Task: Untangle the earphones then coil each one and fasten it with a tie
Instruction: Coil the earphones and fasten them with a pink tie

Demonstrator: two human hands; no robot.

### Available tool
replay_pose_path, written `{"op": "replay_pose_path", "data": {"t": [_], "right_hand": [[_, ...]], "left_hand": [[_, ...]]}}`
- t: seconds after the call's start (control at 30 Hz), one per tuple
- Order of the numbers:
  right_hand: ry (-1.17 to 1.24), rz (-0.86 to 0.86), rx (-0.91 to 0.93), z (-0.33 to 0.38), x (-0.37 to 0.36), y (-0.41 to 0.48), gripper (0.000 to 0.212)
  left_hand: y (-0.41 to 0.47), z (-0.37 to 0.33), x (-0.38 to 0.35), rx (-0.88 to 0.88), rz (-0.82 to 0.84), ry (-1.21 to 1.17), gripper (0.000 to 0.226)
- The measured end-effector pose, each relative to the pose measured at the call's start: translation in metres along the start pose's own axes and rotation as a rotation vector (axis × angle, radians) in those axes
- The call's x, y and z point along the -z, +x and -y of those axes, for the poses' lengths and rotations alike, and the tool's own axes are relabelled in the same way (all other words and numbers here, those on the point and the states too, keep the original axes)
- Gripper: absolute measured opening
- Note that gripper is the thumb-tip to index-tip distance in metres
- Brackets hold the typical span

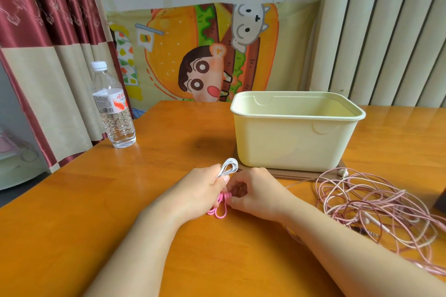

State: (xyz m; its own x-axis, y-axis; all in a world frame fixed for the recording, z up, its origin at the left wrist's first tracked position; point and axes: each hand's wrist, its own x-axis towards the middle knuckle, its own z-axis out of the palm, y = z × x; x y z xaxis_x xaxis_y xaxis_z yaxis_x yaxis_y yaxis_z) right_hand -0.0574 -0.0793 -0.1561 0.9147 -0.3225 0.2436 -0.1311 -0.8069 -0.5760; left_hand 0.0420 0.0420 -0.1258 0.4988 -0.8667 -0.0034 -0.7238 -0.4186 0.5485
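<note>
The hands meet low over the orange worktop (96, 200). The left hand (202, 185) is curled round a coiled white earphone (229, 166), whose loops stick up above the fist. The right hand (253, 195) pinches a pink tie (223, 198) just beside it, with pink loops lying underneath. A tangle of pink earphones (376, 205) sprawls to the right, near a cream box (289, 142). A water bottle (115, 113) stands far left.

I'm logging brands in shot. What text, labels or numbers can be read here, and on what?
Water bottle label: red characters and small print, too blurred to read.
Cartoon cloth: pictures only, no words.
Cream bin: no text shows.
</note>
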Motion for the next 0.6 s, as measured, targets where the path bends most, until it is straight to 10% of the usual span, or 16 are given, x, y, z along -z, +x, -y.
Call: {"op": "replay_pose_path", "data": {"t": [0.6], "right_hand": [[-0.085, -0.075, -0.001, -0.0022, -0.0037, -0.0057, 0.015]], "left_hand": [[-0.0009, -0.0005, 0.0003, 0.007, 0.002, -0.024, 0.028]]}}
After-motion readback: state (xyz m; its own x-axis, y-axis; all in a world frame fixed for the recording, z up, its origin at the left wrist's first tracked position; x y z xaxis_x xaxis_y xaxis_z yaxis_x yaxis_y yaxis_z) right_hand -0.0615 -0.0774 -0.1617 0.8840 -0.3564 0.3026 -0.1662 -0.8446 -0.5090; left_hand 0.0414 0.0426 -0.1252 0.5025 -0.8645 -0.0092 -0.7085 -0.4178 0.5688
